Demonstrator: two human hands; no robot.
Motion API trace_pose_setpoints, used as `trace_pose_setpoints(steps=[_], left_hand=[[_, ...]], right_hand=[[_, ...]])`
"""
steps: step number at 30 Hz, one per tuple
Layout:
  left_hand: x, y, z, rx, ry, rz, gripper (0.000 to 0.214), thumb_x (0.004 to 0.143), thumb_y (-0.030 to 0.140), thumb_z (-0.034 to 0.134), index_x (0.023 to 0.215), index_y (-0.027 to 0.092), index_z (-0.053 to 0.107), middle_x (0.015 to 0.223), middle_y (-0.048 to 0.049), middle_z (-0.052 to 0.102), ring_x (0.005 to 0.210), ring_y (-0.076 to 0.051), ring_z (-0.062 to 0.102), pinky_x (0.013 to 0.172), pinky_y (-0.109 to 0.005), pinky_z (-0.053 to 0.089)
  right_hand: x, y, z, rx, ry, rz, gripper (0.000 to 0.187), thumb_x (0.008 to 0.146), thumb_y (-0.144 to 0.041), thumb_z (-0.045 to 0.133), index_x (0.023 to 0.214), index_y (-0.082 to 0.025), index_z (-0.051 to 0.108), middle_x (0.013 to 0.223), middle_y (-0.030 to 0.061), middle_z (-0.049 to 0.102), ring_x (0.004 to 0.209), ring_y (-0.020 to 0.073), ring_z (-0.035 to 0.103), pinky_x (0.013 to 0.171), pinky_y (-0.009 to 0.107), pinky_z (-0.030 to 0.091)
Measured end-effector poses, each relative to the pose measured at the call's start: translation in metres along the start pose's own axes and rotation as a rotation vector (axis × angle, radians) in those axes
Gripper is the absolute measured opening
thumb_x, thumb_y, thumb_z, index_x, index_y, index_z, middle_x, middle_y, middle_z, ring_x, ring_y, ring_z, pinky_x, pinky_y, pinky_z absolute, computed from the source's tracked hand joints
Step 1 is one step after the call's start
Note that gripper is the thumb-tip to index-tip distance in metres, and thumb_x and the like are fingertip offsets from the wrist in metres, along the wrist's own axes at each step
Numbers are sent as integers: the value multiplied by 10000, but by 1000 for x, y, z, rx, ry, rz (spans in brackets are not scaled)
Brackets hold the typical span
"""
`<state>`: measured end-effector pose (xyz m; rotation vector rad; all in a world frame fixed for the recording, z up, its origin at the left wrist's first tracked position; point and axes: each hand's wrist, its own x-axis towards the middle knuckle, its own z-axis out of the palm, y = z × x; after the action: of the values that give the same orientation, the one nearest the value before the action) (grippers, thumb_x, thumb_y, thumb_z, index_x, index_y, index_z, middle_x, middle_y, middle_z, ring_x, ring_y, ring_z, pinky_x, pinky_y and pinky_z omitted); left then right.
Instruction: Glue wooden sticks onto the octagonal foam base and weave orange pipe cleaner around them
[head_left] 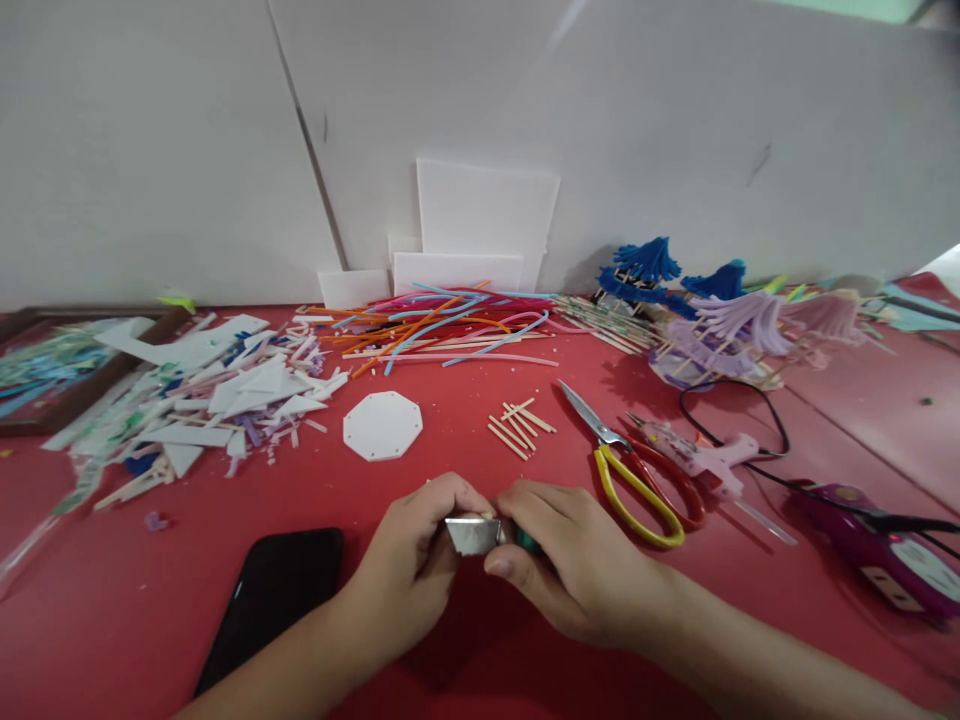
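From my remote seat on the head cam, I've got both hands up close to each other, low ctr, over the red table (pixel 120 630). The R hand (pixel 574 550) is clamped on the green-handled blade tool (pixel 471 537): a bit of green shows btwn thumb & fingers, and the silver blade sticks out toward the L hand (pixel 420 545). The key relation, as I read it, is right there in the gap: the blade's long axis runs approx L–R, crosswise to my line of view, handle end in the R hand, free end up against the curled L fingers. So the R hand is nearer the handle, L nearer the free end. L fingers are bent in, but I can't tell whether they're closed on anything (a tiny pale bit shows by the fingertips, too small to ID). Straight ahead, beyond the hands, lie the short sticks (pixel 520 420), loose, several crossing, mostly slanting from far L to near R. The white octagon (pixel 382 426) lies flat, ahead & to the L, nearer the L hand. The scissors (pixel 618 440) are just past the R hand, pts away & leftish, handles toward me, w/ the pink glue gun (pixel 721 460) beside them. Black phone (pixel 277 600) is L of the L forearm.
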<state>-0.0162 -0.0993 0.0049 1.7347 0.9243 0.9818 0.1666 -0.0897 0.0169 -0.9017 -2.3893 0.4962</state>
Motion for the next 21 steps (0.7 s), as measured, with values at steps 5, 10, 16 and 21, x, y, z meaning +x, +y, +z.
trace_pose_setpoints(steps=[5, 10, 16, 21], left_hand=[[1, 1, -2, 31, -33, 2, 164, 847, 76, 403, 782, 199, 491, 696, 14, 561, 609, -106, 493, 578, -211, 394], [1, 2, -3, 75, -46, 15, 161, 839, 74, 418, 759, 194, 490, 658, 25, 535, 585, -100, 471, 559, -203, 379], [-1, 4, 0, 75, -7, 35, 172, 920, 209, 416, 788, 194, 525, 620, 33, 564, 567, -92, 528, 578, -201, 407], [4, 2, 0, 187, 208, -132, 178, 930, 291, 412, 824, 205, 527, 699, 14, 620, 630, -114, 569, 624, -230, 435]], right_hand=[[0, 0, 0, -8, -17, -5, 442, 969, -484, 248, 786, -170, 500, 665, 12, 548, 559, 116, 448, 520, 248, 304], [0, 1, -2, 21, -31, -10, 413, 962, -466, 274, 746, -176, 474, 644, 0, 521, 537, 110, 420, 507, 246, 283], [0, 9, -12, 31, 115, 117, 286, 947, -347, 366, 729, -187, 459, 622, -12, 506, 536, 106, 450, 501, 231, 289], [8, 18, -18, -164, 318, 236, 206, 870, -369, 505, 778, -192, 452, 679, 8, 527, 593, 136, 506, 542, 243, 338]])
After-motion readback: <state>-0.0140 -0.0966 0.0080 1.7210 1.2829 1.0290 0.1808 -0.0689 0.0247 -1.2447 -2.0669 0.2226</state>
